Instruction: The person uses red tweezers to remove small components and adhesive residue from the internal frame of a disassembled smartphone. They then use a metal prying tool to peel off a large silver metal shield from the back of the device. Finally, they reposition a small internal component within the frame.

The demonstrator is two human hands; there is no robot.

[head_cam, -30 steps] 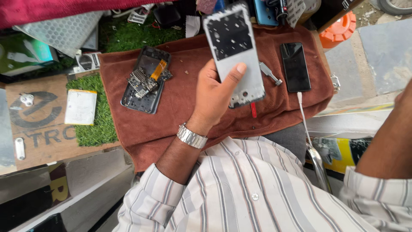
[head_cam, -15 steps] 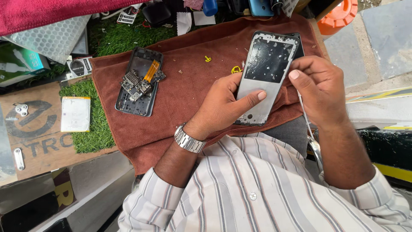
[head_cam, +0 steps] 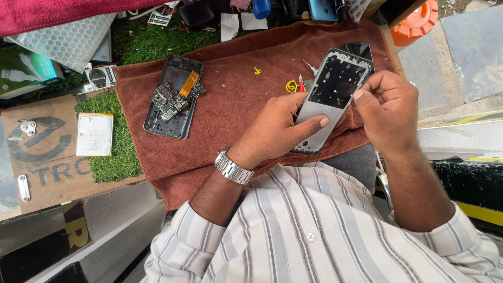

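Phone frame (head_cam: 331,97) in both hands, lower edge hidden by left hand (head_cam: 277,128)

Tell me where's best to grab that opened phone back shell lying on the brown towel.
Probably pinch the opened phone shell by its two long edges, hand coming from above. It lies flat on the brown towel, and loose boards with an orange ribbon cable fill its middle.

— What is held?
— A silver-grey phone frame (head_cam: 331,97), stripped, its dark inner tray exposed, is gripped at both long edges.
— Pose?
— It is tilted, its top end pointed away and rightward, and is raised above the brown cloth, its lower end nearest the shirt.
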